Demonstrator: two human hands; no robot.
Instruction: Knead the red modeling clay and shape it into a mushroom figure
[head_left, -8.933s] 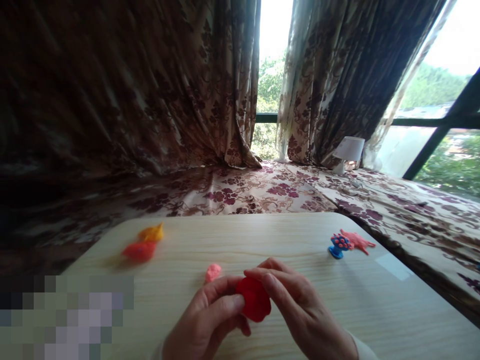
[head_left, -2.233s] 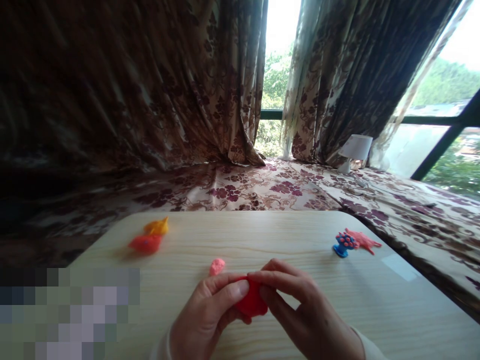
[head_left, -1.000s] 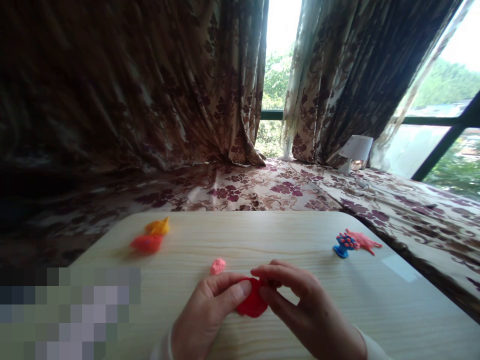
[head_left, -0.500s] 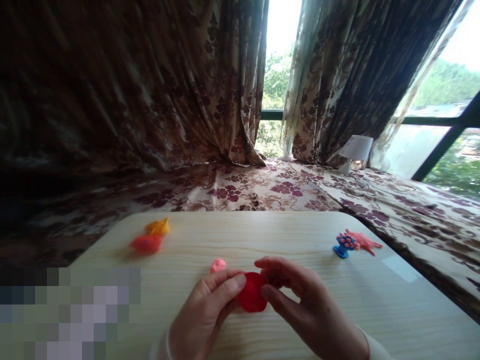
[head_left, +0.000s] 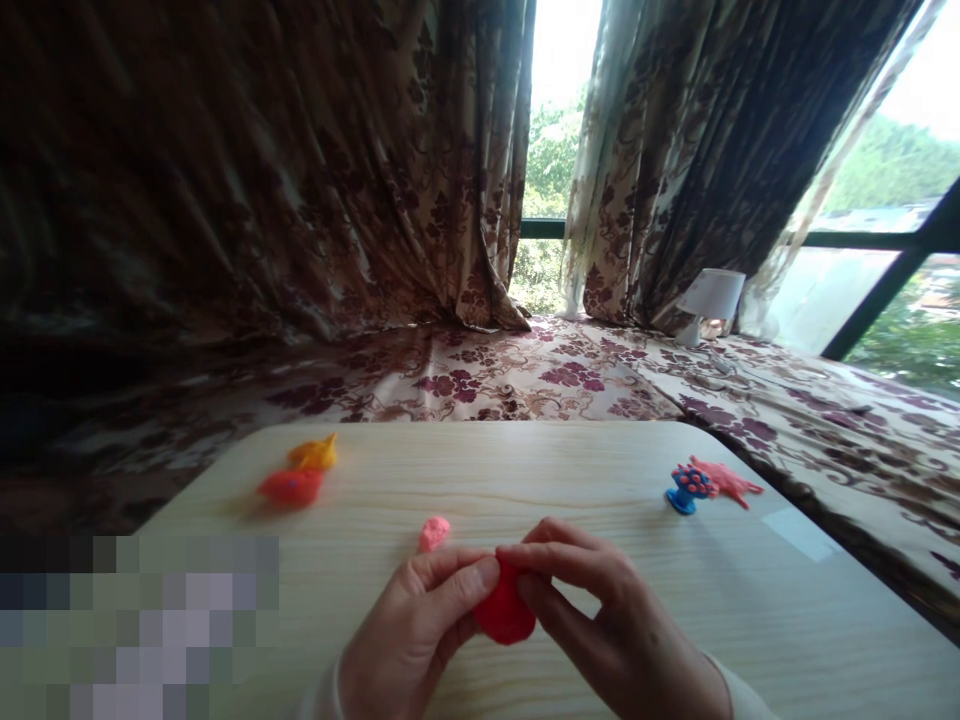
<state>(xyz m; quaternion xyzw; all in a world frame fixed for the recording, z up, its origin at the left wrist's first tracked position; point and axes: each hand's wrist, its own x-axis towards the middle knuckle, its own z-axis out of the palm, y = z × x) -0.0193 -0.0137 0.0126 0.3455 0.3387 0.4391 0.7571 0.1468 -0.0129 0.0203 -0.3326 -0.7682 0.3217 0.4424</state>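
Note:
Between my two hands is a flattened round piece of red modelling clay [head_left: 507, 608], held above the near middle of the table. My left hand [head_left: 420, 620] grips its left edge, thumb on top and the other fingers mostly hidden behind. On the other side, my right hand [head_left: 611, 615] pinches the upper right edge between thumb and fingers. Just beyond my left fingers lies a small pink lump of clay [head_left: 434, 533], partly hidden by that hand.
On the pale wooden table [head_left: 480, 470], a red-orange clay piece [head_left: 292, 487] and a yellow one [head_left: 315, 453] lie at the far left. A blue mushroom-like clay figure with pink dots [head_left: 688, 488] stands right, beside a flat pink clay shape [head_left: 726, 481]. A white lamp [head_left: 714, 297] stands beyond.
My right fingers have closed in on the top edge of the red clay and now pinch it. The disc has turned slightly and sits a little lower.

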